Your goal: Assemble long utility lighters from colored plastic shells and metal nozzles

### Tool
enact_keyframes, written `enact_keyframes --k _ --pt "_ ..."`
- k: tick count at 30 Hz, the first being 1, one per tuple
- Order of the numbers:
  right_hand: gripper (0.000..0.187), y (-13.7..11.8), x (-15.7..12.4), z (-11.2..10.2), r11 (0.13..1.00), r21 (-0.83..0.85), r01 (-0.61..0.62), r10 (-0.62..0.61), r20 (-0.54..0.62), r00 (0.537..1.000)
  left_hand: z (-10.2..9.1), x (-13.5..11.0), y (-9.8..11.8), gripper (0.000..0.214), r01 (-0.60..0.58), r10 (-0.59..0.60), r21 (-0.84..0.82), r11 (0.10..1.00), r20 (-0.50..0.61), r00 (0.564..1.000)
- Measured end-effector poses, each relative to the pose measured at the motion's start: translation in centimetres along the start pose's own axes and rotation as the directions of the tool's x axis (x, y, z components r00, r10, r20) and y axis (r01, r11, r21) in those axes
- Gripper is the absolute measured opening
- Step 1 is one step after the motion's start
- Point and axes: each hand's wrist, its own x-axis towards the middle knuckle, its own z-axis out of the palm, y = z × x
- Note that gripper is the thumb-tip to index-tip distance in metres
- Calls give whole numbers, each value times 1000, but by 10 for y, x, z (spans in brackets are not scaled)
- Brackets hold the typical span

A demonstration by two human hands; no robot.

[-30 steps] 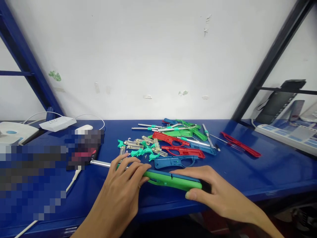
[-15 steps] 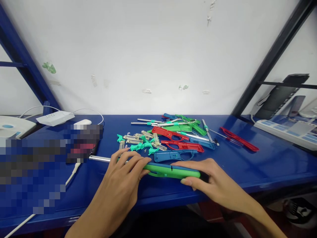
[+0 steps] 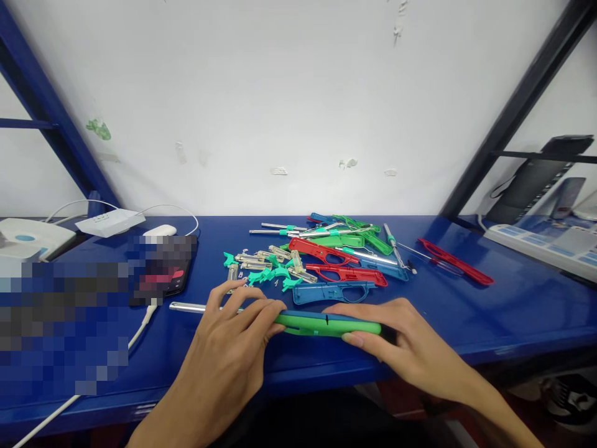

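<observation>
A long-nosed gas lighter (image 3: 326,323), with a green half and a blue half pressed together, lies level between my hands near the table's front edge. My left hand (image 3: 233,330) is closed over its front part, and the metal tube (image 3: 186,307) sticks out to the left. My right hand (image 3: 396,330) grips the rear end, thumb below and fingers above. Just beyond are a blue handle shell (image 3: 321,292), red handle shells (image 3: 349,274), clear fuel tanks (image 3: 255,266) and turquoise triggers (image 3: 268,274).
Farther back lie several metal tubes (image 3: 280,227) and green shells (image 3: 345,241). A red shell (image 3: 459,262) rests to the right. At left are a phone (image 3: 180,283), a white cable (image 3: 140,330) and a white mouse (image 3: 161,231). A power strip (image 3: 541,246) stands at far right.
The view has shifted slightly, so everything appears a little farther right. Both hands keep their hold on the lighter, which has hardly moved.
</observation>
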Motion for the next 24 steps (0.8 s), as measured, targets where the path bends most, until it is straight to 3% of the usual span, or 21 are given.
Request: enact_keyframes --k 17,21,24 --pt "23 -4 0 10 1000 0 -31 31 25 999 2 1 8 19 -50 50 -40 998 -4 999" --pt "29 -5 0 15 989 107 -100 111 -105 988 -8 -1 18 29 -70 85 100 993 -152 985" --pt "43 -10 4 16 899 381 -213 296 -173 939 -22 -6 34 34 -67 117 161 985 -326 938"
